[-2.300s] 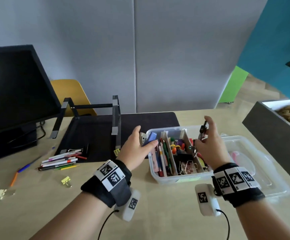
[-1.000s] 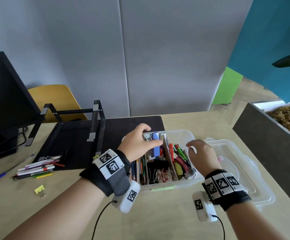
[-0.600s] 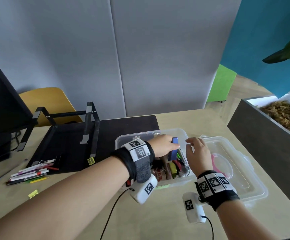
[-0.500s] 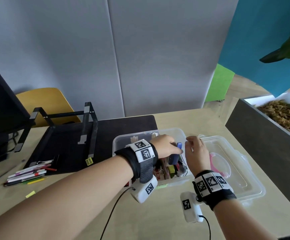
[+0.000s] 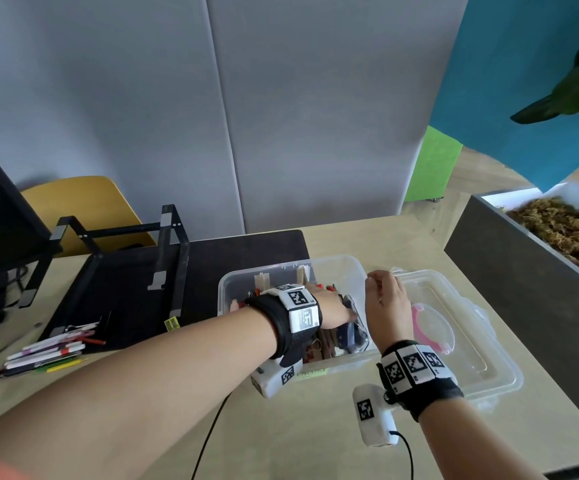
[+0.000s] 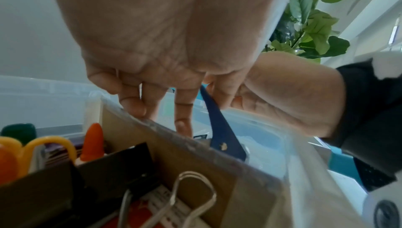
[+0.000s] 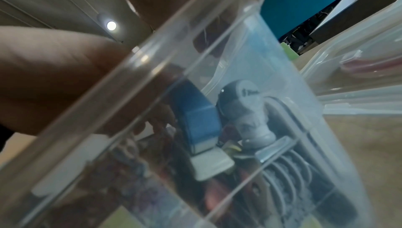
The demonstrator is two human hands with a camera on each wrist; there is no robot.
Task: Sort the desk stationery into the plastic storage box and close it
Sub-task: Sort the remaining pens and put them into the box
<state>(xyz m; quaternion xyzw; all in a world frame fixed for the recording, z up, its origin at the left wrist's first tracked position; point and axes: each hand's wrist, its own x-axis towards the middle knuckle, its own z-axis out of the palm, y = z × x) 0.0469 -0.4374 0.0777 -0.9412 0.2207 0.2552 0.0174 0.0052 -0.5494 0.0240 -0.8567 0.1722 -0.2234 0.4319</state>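
Left hand point(image 5: 333, 306) is down in the rightmost compartment of the box point(image 5: 336, 263), fingers point(image 6: 182, 111) pinching a blue stapler point(image 7: 195, 121) against the thumb, nose down. Right hand point(image 5: 386, 306) sits at the box's right wall, thumb on the rim; its other fingers are out of view, can't tell if they grip

Judgement: step in hand is seating the stapler. Lower it flat next to the grey-capped item point(image 7: 248, 94) and coiled wire, let go only once it's bottomed out, keep it under rim height so the lid point(image 5: 454, 341) will shut. Right hand should brace the box so it doesn't slide

In the way: cardboard divider point(image 6: 174, 145) is tight against the left fingers, compartment looks crowded. Binder clips point(image 6: 191, 200) fill the next slot

Remaining on the bench point(image 5: 281, 427): pen bundle point(image 5: 45, 351) far left, yellow clip point(image 5: 172, 323) on the black mat point(image 5: 229, 271). Lid lies open, right of the box, with a pink ring point(image 5: 419, 327) in it – clear that before closing
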